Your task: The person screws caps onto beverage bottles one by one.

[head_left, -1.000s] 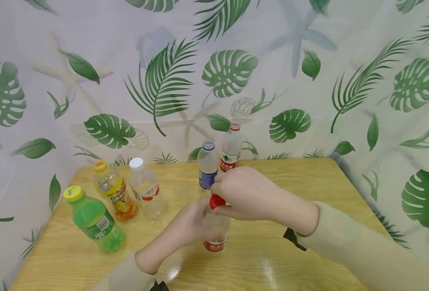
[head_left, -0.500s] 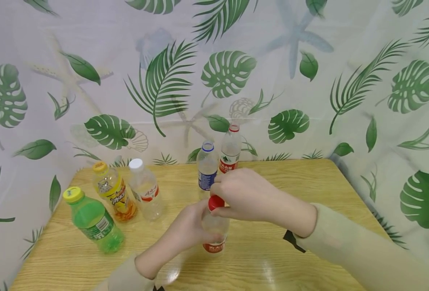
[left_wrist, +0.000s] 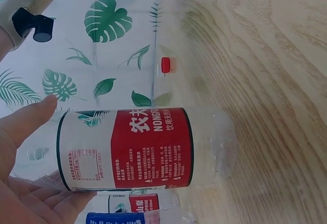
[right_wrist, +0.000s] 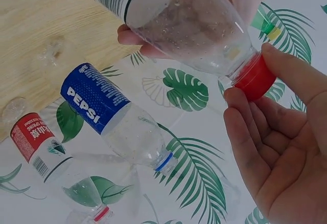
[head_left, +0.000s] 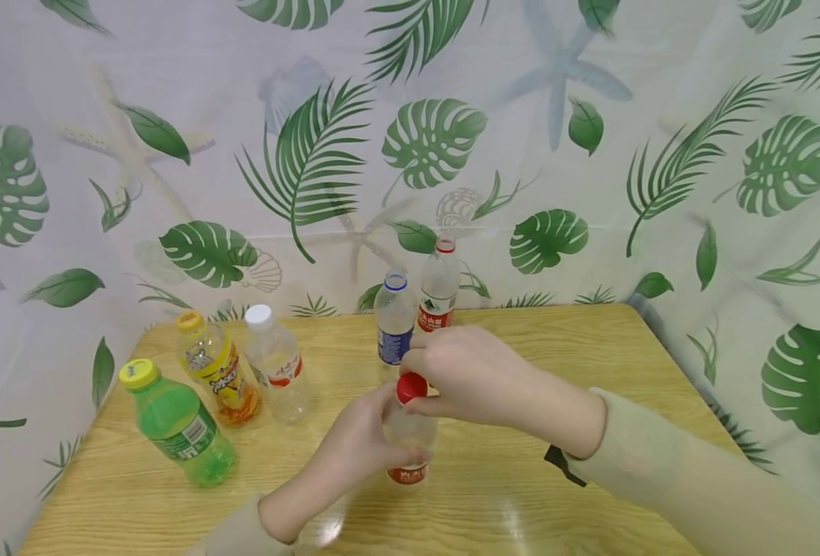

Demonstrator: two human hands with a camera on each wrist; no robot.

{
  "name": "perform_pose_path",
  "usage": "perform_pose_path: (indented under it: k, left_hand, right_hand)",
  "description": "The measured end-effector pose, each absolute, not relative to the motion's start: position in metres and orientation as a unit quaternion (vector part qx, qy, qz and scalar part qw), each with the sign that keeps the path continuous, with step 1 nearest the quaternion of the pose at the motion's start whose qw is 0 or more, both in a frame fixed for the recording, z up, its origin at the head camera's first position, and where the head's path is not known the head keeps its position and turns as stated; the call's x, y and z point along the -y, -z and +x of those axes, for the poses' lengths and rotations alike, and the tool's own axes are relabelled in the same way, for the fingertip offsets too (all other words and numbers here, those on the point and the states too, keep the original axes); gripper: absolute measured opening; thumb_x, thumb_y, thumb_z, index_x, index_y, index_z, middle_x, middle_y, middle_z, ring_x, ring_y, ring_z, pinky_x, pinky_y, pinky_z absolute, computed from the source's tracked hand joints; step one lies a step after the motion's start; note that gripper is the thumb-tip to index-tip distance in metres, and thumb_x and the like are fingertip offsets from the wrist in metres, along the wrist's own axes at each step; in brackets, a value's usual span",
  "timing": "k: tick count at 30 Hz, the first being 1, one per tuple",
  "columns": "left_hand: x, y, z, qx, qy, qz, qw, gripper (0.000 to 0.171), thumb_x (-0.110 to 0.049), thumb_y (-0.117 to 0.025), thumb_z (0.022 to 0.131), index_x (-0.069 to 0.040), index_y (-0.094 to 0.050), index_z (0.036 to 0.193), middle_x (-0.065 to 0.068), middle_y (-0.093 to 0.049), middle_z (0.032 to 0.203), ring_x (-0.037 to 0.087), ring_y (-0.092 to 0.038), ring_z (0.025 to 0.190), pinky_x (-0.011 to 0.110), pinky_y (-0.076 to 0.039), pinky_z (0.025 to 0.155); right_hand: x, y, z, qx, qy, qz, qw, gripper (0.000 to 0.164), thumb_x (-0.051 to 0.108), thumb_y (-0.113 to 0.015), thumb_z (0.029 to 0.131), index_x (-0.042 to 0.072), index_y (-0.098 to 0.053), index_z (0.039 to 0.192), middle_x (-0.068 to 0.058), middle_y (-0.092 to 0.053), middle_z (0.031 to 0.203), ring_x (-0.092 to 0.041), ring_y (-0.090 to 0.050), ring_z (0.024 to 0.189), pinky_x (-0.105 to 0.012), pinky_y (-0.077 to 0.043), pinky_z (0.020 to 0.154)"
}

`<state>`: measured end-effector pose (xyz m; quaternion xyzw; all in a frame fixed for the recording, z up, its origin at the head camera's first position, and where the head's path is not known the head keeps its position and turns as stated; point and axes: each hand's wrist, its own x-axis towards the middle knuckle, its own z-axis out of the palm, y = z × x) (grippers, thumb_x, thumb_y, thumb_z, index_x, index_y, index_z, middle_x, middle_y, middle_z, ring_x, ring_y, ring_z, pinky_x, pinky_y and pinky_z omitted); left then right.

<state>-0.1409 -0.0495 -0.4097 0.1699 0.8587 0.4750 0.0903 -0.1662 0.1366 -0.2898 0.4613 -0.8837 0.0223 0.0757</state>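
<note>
A clear plastic bottle (head_left: pixel 413 429) with a red-and-white label (left_wrist: pixel 150 150) is upright, long axis vertical, round red plastic cap (head_left: pixel 411 388) pointing up, at the pale wood-grained table's (head_left: pixel 556 355) near middle, the left hand (head_left: pixel 367 436) curled around its body, the right hand (head_left: pixel 469 374), wrist bent, pinching the cap.
</note>
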Motion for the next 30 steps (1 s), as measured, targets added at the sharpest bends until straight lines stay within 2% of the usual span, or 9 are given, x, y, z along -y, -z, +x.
perform_pose_path:
  k: [8,18,30]
  left_hand:
    - [0.049,0.405,-0.140,-0.865,-0.470,0.149,0.092,0.076,-0.026,-0.097,0.077,-0.016,-0.062,0.144,0.007,-0.068,0.145,0.035,-0.064,0.134,0.057,-0.053,0.111]
    - [0.055,0.401,-0.140,-0.867,-0.465,0.150,0.095,0.062,-0.030,-0.096,0.078,-0.015,-0.068,0.132,0.003,-0.076,0.125,0.030,-0.070,0.122,0.056,-0.056,0.106]
    - [0.053,0.395,-0.140,-0.870,-0.454,0.166,0.095,0.060,-0.026,-0.096,0.078,-0.010,-0.069,0.129,0.004,-0.078,0.120,0.027,-0.073,0.115,0.049,-0.061,0.100]
  right_hand:
    - [-0.137,0.288,-0.168,0.883,-0.026,0.462,0.075,0.026,0.033,-0.092,0.083,0.016,-0.073,0.085,0.009,-0.063,0.077,-0.005,-0.052,0.065,-0.019,-0.046,0.061]
    - [-0.138,0.285,-0.168,0.882,-0.031,0.464,0.072,0.025,0.032,-0.092,0.083,0.015,-0.074,0.088,0.008,-0.063,0.078,-0.006,-0.054,0.067,-0.020,-0.047,0.062]
    - [-0.149,0.287,-0.167,0.864,-0.086,0.489,0.082,0.018,0.022,-0.088,0.088,0.013,-0.074,0.095,0.006,-0.068,0.087,-0.007,-0.061,0.076,-0.023,-0.055,0.071]
